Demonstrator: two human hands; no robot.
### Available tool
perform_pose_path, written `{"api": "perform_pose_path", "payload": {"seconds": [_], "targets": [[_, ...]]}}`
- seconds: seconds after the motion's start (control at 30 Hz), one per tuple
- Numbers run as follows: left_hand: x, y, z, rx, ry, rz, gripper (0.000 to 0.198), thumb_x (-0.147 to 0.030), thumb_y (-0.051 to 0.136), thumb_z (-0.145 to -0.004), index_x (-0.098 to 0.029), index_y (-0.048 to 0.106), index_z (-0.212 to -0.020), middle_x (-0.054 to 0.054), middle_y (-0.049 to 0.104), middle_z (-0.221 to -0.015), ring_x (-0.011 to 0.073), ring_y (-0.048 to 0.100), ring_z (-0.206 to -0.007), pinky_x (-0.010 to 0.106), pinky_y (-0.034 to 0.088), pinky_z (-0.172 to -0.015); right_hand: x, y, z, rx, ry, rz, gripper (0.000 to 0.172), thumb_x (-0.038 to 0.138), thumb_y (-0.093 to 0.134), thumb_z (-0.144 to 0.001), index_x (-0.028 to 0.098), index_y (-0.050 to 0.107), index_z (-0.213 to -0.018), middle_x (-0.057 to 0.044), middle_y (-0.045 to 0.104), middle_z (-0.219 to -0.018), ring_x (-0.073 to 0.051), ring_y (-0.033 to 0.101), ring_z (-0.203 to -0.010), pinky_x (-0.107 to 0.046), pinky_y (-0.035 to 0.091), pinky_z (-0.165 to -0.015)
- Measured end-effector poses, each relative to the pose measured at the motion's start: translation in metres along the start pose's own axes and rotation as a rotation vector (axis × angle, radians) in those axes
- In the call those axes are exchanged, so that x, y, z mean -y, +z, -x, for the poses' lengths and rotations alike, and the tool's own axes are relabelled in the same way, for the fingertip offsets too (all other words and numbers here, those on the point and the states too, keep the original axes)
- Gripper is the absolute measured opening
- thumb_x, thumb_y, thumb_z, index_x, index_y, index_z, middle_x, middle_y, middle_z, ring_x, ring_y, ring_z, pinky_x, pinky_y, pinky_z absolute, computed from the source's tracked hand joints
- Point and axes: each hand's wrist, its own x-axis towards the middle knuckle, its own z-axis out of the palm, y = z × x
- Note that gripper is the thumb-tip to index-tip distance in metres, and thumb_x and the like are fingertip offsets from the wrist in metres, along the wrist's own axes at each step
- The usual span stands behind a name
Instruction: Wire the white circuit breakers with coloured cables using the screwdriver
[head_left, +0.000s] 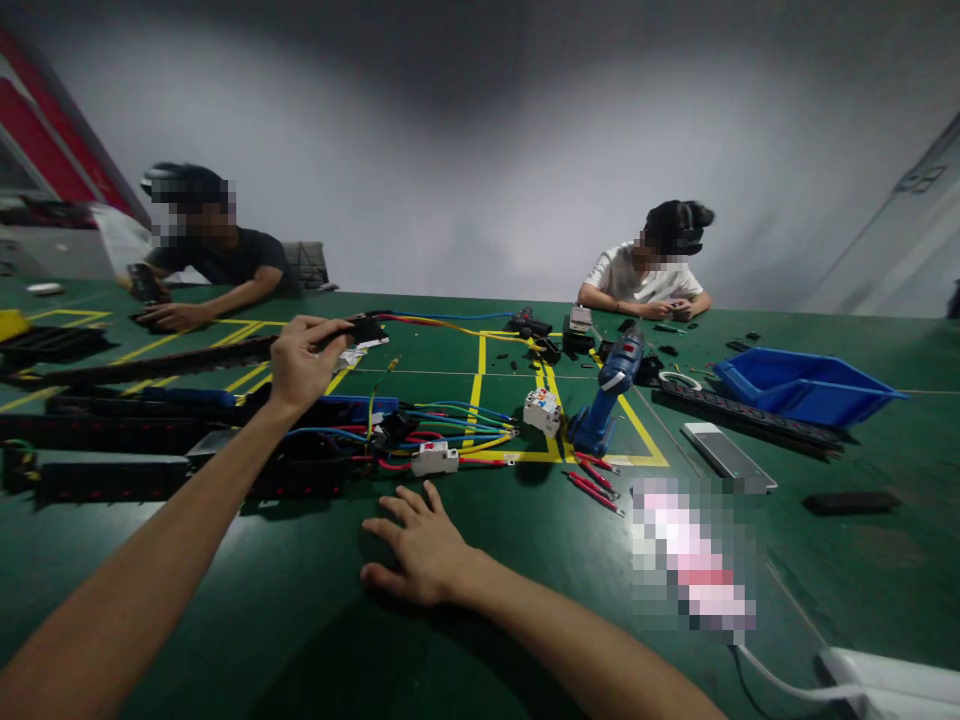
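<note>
My left hand [301, 365] has its fingers closed over a long black power strip [187, 358], close to the end where blue, red and yellow wires [450, 325] come out. Palm down, my right hand [420, 545] lies on the green table with fingers spread, holding nothing. Just beyond its fingertips is a white circuit breaker [435, 459] wired in red. More black power strips [112, 480] lie side by side below my left hand, partly hidden by my forearm. Their loose wire ends [495, 432] point to the right.
A blue cordless drill [611, 390] stands beside a white terminal block [542, 411]. Red leads [595, 485], a phone [727, 457], a blurred-out lit object [694, 560] and a blue bin [806, 385] lie to the right. Two people [225, 255] sit across the table.
</note>
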Motion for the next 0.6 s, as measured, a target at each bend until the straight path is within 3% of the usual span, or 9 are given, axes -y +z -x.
{"api": "perform_pose_path", "payload": {"seconds": [0.13,0.2,0.3,0.47,0.53,0.6], "targets": [[-0.019,-0.03,0.023,-0.117,-0.003,0.01,0.027,-0.031,0.06,-0.089,-0.017,0.07,-0.11,0.004,0.063,-0.101,0.0158,0.056,-0.096,0.027,0.049,-0.084,0.014,-0.012,-0.007,-0.076,0.014,0.071,0.05,0.042,0.053,-0.091,0.023,0.044,-0.137,-0.011,0.043,-0.143,-0.027,0.032,-0.135,-0.053,0.022,-0.112],[-0.027,-0.04,0.042,-0.136,-0.009,0.004,0.026,-0.031,0.059,-0.089,-0.018,0.071,-0.108,0.004,0.064,-0.102,0.0165,0.057,-0.098,0.031,0.048,-0.092,0.029,-0.029,-0.011,-0.169,-0.05,0.14,0.046,0.027,0.054,-0.089,0.021,0.046,-0.134,-0.012,0.041,-0.145,-0.026,0.029,-0.136,-0.047,0.022,-0.114],[-0.037,-0.052,0.074,-0.129,-0.041,-0.001,0.023,-0.033,0.06,-0.088,-0.021,0.072,-0.104,0.003,0.064,-0.102,0.0181,0.059,-0.099,0.034,0.047,-0.096,0.052,-0.066,-0.017,-0.309,-0.105,0.203,0.043,0.021,0.048,-0.091,0.023,0.047,-0.134,-0.008,0.037,-0.148,-0.023,0.027,-0.137,-0.04,0.026,-0.114],[-0.043,-0.061,0.113,-0.182,-0.082,-0.005,0.019,-0.031,0.063,-0.085,-0.026,0.073,-0.1,0.003,0.064,-0.101,0.0198,0.06,-0.094,0.036,0.049,-0.092,0.062,-0.123,-0.035,-0.561,0.142,0.255,0.042,0.025,0.042,-0.095,0.024,0.044,-0.137,-0.009,0.037,-0.147,-0.027,0.026,-0.137,-0.047,0.027,-0.112],[-0.044,-0.061,0.124,-0.222,-0.101,0.005,0.018,-0.029,0.064,-0.084,-0.027,0.073,-0.099,0.003,0.064,-0.101,0.0202,0.06,-0.092,0.037,0.05,-0.09,0.053,-0.131,-0.043,-0.522,0.284,0.234,0.049,0.036,0.043,-0.096,0.022,0.036,-0.143,-0.014,0.048,-0.136,-0.029,0.042,-0.126,-0.047,0.036,-0.104],[-0.043,-0.057,0.133,-0.236,-0.121,0.023,0.017,-0.028,0.064,-0.084,-0.028,0.073,-0.099,0.003,0.064,-0.101,0.0208,0.061,-0.093,0.037,0.05,-0.09,0.043,-0.131,-0.049,-0.403,0.372,0.196,0.05,0.044,0.037,-0.099,0.022,0.033,-0.143,-0.013,0.061,-0.115,-0.027,0.057,-0.104,-0.043,0.046,-0.089]]}}
